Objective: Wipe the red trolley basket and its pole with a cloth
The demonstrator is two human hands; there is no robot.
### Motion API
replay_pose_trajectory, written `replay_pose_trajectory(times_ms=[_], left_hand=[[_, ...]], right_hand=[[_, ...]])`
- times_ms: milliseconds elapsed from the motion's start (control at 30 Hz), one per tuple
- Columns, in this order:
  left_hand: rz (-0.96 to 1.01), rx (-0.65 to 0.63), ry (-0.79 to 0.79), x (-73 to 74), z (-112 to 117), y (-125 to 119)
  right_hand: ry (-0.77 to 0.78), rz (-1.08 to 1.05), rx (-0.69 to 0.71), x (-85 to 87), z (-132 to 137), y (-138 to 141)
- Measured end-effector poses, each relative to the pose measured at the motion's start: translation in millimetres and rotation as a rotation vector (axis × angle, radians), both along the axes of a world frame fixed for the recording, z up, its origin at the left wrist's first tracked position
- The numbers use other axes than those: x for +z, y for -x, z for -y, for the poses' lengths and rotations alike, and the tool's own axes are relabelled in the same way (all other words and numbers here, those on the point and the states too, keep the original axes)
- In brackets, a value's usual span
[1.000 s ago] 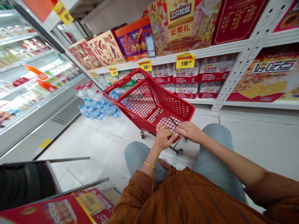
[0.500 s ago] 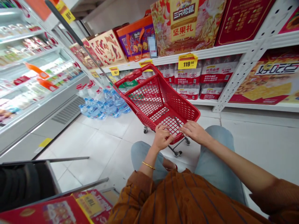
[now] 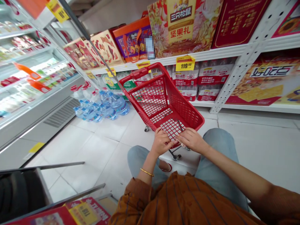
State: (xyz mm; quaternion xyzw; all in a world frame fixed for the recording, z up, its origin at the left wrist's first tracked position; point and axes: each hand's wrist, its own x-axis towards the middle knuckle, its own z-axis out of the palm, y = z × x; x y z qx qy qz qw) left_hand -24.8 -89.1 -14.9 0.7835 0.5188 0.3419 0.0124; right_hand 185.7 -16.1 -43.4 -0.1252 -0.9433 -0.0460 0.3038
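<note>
A small red plastic shopping cart [image 3: 174, 118] with lattice sides stands on the floor before my knees, its basket holding nothing I can see. A long dark pole with a grip rises from its handle end. My left hand [image 3: 161, 143], with a gold bangle on the wrist, is closed on the near rim of the basket. My right hand [image 3: 193, 141] lies close beside it, fingers curled over the same rim. The rim under both hands is mostly hidden. Below the basket, dark caster wheels [image 3: 175, 157] rest on the tiles.
Behind the cart, a white shelf [image 3: 206, 55] bears gift boxes [image 3: 184, 29] above packs of bottled water [image 3: 211, 75]. Large blue water bottles [image 3: 103, 106] stand on the floor at left, near a refrigerated display case [image 3: 44, 125]. Red boxes [image 3: 91, 204] sit at lower left.
The cart has shifted slightly nearer to me and turned a little. My right hand has moved slightly closer to my left hand along the rim. The shelves sit a little further left in view.
</note>
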Motion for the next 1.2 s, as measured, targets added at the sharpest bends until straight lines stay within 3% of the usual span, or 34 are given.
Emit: replay_pose_trajectory(times_ms=[267, 400, 500, 633, 733, 800, 900, 967, 1067, 1200], left_hand=[[0.021, -0.016, -0.061, -2.4, -7.2, -6.9], [0.002, -0.013, -0.045, 0.1, -7.2, -7.4], [-0.015, 0.003, -0.026, 1.7, -5.9, -8.0], [-0.021, 0.016, -0.030, 1.6, -5.0, -10.0], [-0.027, 0.022, -0.039, 1.5, -5.0, -11.5], [-0.033, 0.025, -0.042, 1.6, -4.9, -12.1], [-0.037, 0.024, -0.046, 1.4, -4.5, -12.3], [-0.036, 0.021, -0.052, 1.0, -4.2, -12.3], [-0.033, 0.019, -0.050, 0.5, -4.1, -12.9], [-0.024, 0.028, -0.025, 0.4, -4.3, -13.8]], right_hand=[[0.037, 0.000, -0.044, -6.3, -28.4, -33.8], [0.142, 0.034, 0.030, 2.4, -40.2, -46.3], [0.359, -0.027, 0.013, 19.1, -32.2, -47.5], [0.747, -0.273, -0.254, 41.1, -9.5, -35.0], [0.928, -0.293, -0.195, 47.8, -0.9, -17.9], [0.866, -0.279, -0.154, 47.6, -1.8, -7.4], [0.691, -0.283, -0.204, 44.0, -8.3, 1.7], [0.657, -0.292, -0.233, 41.4, -12.9, 4.0], [0.701, -0.259, -0.228, 39.6, -17.6, 4.5], [0.877, -0.178, -0.105, 47.2, -19.7, -0.7]])
